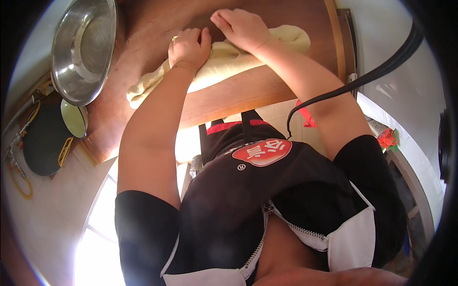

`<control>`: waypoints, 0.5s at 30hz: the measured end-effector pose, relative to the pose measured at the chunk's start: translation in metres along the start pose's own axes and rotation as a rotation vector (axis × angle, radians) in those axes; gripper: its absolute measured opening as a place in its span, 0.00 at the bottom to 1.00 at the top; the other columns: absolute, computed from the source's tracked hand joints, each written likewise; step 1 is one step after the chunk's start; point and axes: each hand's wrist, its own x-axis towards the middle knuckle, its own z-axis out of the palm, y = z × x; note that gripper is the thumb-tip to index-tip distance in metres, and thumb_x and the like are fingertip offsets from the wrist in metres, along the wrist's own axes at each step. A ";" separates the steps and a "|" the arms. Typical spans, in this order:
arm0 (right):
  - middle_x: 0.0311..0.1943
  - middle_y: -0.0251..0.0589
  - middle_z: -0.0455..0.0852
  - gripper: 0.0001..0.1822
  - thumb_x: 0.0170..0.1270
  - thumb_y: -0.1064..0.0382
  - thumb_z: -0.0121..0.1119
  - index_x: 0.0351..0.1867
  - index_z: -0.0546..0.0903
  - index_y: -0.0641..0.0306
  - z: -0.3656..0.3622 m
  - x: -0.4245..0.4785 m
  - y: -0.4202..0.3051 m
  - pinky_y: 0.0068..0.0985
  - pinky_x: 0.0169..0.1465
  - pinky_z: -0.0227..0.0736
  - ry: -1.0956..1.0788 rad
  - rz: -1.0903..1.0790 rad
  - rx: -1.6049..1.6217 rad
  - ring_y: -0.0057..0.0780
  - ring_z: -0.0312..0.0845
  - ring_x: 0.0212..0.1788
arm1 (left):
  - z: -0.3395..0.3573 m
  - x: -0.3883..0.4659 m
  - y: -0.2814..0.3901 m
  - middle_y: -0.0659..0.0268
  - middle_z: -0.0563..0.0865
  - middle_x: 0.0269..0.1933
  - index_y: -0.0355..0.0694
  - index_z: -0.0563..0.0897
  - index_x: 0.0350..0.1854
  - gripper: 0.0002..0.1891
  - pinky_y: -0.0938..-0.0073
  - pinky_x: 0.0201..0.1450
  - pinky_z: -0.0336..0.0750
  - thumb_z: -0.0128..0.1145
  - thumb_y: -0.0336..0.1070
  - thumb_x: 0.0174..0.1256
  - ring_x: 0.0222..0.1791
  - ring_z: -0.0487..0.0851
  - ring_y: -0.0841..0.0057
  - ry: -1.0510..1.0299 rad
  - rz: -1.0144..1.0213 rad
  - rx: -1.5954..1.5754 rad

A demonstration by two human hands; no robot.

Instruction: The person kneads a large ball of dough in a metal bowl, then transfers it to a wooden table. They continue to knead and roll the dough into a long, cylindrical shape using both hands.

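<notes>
A long, thick roll of pale yellowish dough (229,68) lies slantwise across a brown wooden board or tabletop (150,21). My left hand (189,48), with a ring on one finger, rests on the left half of the dough, its fingers curled and its thumb raised. Over the far edge of the roll, right of its middle, is my right hand (243,28), wrist against the dough and fingers bent inward. What lies under either palm is hidden. The dough's rounded right end (293,37) shows beyond my right wrist, and its folded left end (137,94) lies beside my left forearm.
A large steel basin (98,43) stands at the left. Below it are a pale green enamel bowl (74,118) with a dark rim and a dark round lid or tray (43,143) with yellow handles. A black strap or cable (357,84) crosses over my right forearm.
</notes>
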 end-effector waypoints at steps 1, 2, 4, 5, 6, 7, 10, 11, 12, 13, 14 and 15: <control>0.29 0.37 0.86 0.17 0.75 0.47 0.49 0.42 0.84 0.53 0.000 0.005 0.000 0.39 0.41 0.77 -0.047 0.010 -0.030 0.42 0.82 0.37 | 0.003 0.003 -0.003 0.64 0.87 0.35 0.45 0.85 0.32 0.19 0.58 0.49 0.77 0.48 0.53 0.72 0.40 0.84 0.61 -0.015 0.006 0.006; 0.39 0.39 0.88 0.17 0.74 0.46 0.49 0.47 0.84 0.51 0.000 0.004 -0.003 0.38 0.48 0.77 -0.129 0.095 0.002 0.41 0.82 0.46 | 0.004 0.005 -0.005 0.64 0.87 0.35 0.45 0.85 0.32 0.20 0.58 0.48 0.77 0.48 0.53 0.72 0.39 0.85 0.61 -0.031 0.014 0.010; 0.38 0.48 0.87 0.21 0.75 0.47 0.46 0.38 0.84 0.59 -0.008 0.021 -0.010 0.44 0.49 0.76 -0.114 0.047 0.071 0.50 0.82 0.45 | -0.001 0.008 -0.003 0.63 0.88 0.36 0.46 0.86 0.31 0.22 0.58 0.48 0.78 0.46 0.55 0.73 0.40 0.85 0.61 -0.071 -0.062 0.020; 0.37 0.53 0.86 0.24 0.75 0.48 0.45 0.33 0.84 0.64 -0.010 0.023 -0.013 0.47 0.49 0.75 -0.104 0.027 0.106 0.54 0.81 0.44 | -0.003 0.008 -0.002 0.63 0.88 0.36 0.46 0.86 0.31 0.23 0.58 0.47 0.78 0.45 0.56 0.73 0.40 0.85 0.61 -0.094 -0.097 0.024; 0.33 0.51 0.85 0.18 0.71 0.52 0.50 0.29 0.81 0.62 -0.007 0.026 -0.012 0.48 0.46 0.75 -0.004 0.001 0.133 0.53 0.80 0.41 | -0.008 0.014 0.001 0.63 0.89 0.38 0.47 0.87 0.32 0.24 0.59 0.48 0.78 0.44 0.58 0.73 0.42 0.86 0.61 -0.152 -0.150 0.012; 0.34 0.52 0.85 0.17 0.71 0.53 0.51 0.29 0.80 0.62 -0.007 0.029 -0.011 0.48 0.46 0.75 0.000 -0.013 0.118 0.53 0.80 0.41 | -0.013 0.018 0.005 0.63 0.89 0.39 0.48 0.87 0.33 0.25 0.59 0.48 0.78 0.42 0.59 0.73 0.43 0.86 0.61 -0.210 -0.203 0.000; 0.35 0.50 0.86 0.13 0.69 0.55 0.53 0.36 0.82 0.62 -0.008 0.037 -0.008 0.46 0.47 0.75 0.017 -0.084 0.013 0.51 0.81 0.43 | -0.022 0.023 0.007 0.63 0.89 0.43 0.51 0.88 0.38 0.27 0.60 0.50 0.78 0.38 0.62 0.73 0.46 0.86 0.61 -0.264 -0.256 0.015; 0.36 0.49 0.86 0.13 0.69 0.55 0.53 0.39 0.82 0.61 -0.005 0.035 -0.009 0.45 0.47 0.76 0.179 -0.182 -0.010 0.49 0.81 0.43 | -0.025 0.022 0.007 0.63 0.90 0.44 0.51 0.88 0.39 0.28 0.60 0.50 0.78 0.37 0.63 0.73 0.47 0.86 0.61 -0.263 -0.264 0.032; 0.37 0.48 0.86 0.13 0.70 0.55 0.53 0.42 0.83 0.61 0.001 0.025 -0.009 0.44 0.48 0.76 0.333 -0.260 -0.045 0.48 0.81 0.44 | -0.022 0.020 0.009 0.63 0.89 0.46 0.52 0.87 0.45 0.26 0.58 0.55 0.76 0.37 0.62 0.73 0.51 0.85 0.60 -0.293 -0.302 0.021; 0.37 0.47 0.87 0.14 0.70 0.55 0.53 0.44 0.83 0.61 0.001 0.020 -0.011 0.43 0.49 0.76 0.497 -0.358 -0.082 0.47 0.82 0.44 | -0.026 0.016 0.011 0.64 0.89 0.47 0.51 0.86 0.46 0.25 0.57 0.56 0.76 0.38 0.60 0.73 0.53 0.85 0.59 -0.294 -0.283 0.024; 0.40 0.47 0.87 0.15 0.72 0.55 0.52 0.50 0.82 0.61 0.002 0.004 -0.015 0.41 0.51 0.76 0.542 -0.422 -0.327 0.46 0.82 0.46 | -0.028 0.007 0.010 0.64 0.89 0.48 0.50 0.85 0.48 0.25 0.56 0.57 0.76 0.38 0.59 0.73 0.54 0.84 0.59 -0.293 -0.266 0.028; 0.44 0.44 0.86 0.16 0.73 0.52 0.51 0.51 0.82 0.57 0.000 -0.015 -0.013 0.40 0.53 0.75 0.390 -0.418 -0.361 0.45 0.81 0.50 | -0.020 -0.002 0.006 0.64 0.89 0.49 0.49 0.84 0.49 0.24 0.55 0.58 0.76 0.38 0.58 0.73 0.55 0.84 0.58 -0.304 -0.244 0.015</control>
